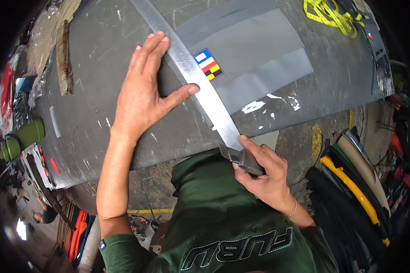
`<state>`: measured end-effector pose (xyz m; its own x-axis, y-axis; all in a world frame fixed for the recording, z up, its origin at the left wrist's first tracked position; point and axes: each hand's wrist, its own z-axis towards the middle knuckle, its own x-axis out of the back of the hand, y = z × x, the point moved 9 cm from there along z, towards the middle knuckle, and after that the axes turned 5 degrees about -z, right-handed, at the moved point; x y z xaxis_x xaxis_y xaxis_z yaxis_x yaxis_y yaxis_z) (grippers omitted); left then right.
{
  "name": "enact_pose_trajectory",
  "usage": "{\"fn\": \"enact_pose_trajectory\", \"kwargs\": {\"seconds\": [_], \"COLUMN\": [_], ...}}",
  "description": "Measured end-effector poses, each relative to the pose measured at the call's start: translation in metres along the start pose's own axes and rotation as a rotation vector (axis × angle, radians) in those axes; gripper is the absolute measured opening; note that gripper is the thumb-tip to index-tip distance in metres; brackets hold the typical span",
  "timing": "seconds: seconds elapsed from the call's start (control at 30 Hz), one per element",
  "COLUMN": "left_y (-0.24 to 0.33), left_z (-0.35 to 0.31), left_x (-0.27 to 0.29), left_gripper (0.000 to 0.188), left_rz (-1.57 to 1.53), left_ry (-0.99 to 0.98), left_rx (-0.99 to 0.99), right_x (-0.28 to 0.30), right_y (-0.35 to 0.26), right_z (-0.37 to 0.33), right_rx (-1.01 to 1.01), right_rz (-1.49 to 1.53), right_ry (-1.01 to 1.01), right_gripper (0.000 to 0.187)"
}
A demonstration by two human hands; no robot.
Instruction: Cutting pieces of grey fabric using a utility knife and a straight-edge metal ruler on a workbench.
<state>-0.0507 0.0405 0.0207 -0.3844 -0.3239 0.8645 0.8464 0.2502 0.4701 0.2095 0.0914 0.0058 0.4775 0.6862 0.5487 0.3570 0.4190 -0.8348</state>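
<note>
A long flat metal straightedge (202, 86) lies slantwise over a grey sheet of material (259, 41). My left hand (143, 88) presses on it, fingertips and thumb on its left edge and the fingers stretched out. Near the lower end of the straightedge, at the table's front edge, my right hand (271, 170) is closed round a dark-handled utility knife (248, 163). The knife's head is beside the metal; whether the blade touches the material I cannot tell. A small multicoloured flag-like patch (209, 66) shows on the sheet, right against the straightedge.
The dark worktable (95, 104) bears scratches and white paint spots. A yellow strap (330, 16) lies at the far right, a wooden stick (64, 59) at the left. A green bottle (25, 139) is by the left edge. Rolls of material (357, 186) stand on the right.
</note>
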Motion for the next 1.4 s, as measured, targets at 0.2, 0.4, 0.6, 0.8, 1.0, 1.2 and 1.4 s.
{"fn": "enact_pose_trajectory", "kwargs": {"seconds": [0.2,0.4,0.6,0.8,1.0,1.2,1.4], "left_y": [-0.002,0.001,-0.001,0.003,0.01,0.012,0.02], "left_z": [0.001,0.0,0.001,0.003,0.008,0.01,0.01], "left_x": [-0.001,0.0,0.003,0.007,0.011,0.013,0.013], "left_gripper": [0.096,0.08,0.043,0.054,0.082,0.076,0.071], "left_rz": [-0.006,0.014,0.035,0.057,0.092,0.092,0.065], "left_ry": [0.004,0.007,0.018,0.007,0.024,-0.016,-0.045], "left_rx": [0.024,-0.007,-0.03,-0.001,-0.01,0.025,-0.044], "right_x": [0.001,-0.001,-0.001,-0.003,0.004,0.032,0.043], "right_y": [0.001,0.002,-0.001,0.0,-0.002,0.003,-0.009], "right_z": [-0.001,-0.002,-0.003,-0.004,0.0,0.003,0.019], "right_rx": [0.026,0.04,0.027,-0.005,-0.063,-0.048,0.017], "right_rz": [-0.031,-0.018,-0.008,-0.004,0.006,-0.011,-0.209], "right_ry": [-0.013,0.014,0.03,0.03,-0.023,0.087,0.086], "right_gripper": [0.068,0.067,0.065,0.064,0.06,0.056,0.042]}}
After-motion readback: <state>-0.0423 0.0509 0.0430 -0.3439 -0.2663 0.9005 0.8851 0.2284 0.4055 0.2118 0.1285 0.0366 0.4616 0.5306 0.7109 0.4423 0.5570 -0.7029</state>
